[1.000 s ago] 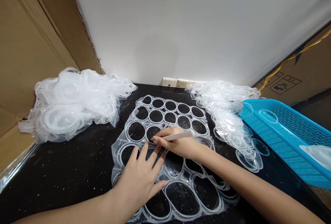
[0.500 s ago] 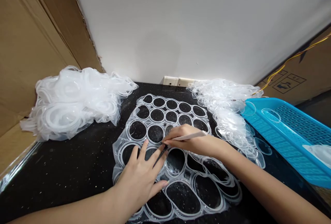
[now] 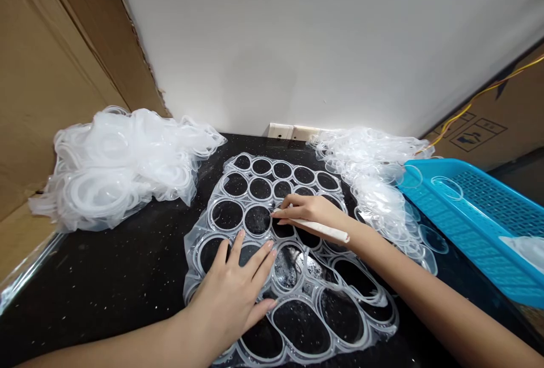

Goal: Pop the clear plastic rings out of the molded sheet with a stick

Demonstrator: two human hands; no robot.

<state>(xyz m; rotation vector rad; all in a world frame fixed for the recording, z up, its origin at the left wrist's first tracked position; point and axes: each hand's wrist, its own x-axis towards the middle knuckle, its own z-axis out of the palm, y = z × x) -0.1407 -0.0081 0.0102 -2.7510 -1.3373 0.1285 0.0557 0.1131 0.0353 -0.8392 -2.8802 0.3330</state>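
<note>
1. The left hand [image 3: 227,294]: grip spread flat, pressing on a clear plastic sheet [image 3: 247,186] punched with round holes, which lies on the black speckled desk [image 3: 106,283].
2. The right hand [image 3: 312,215]: grip pinching a cream stick tool [image 3: 317,230] – its tip seems to sit at a hole's rim, though that's hard to tell beside the fingers.
3. Heaps of clear plastic rings [image 3: 119,169] lie either side of the sheet; a blue plastic tray [image 3: 463,249] sits at right, beside the right-hand heap.

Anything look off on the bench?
Yes. The clear sheet looks warped at its near end: holes there are stretched oval, not round like the far rows, and a patch beside the left hand buckles and glints. Loose discs also lie on the bench, outside the blue tray.
</note>
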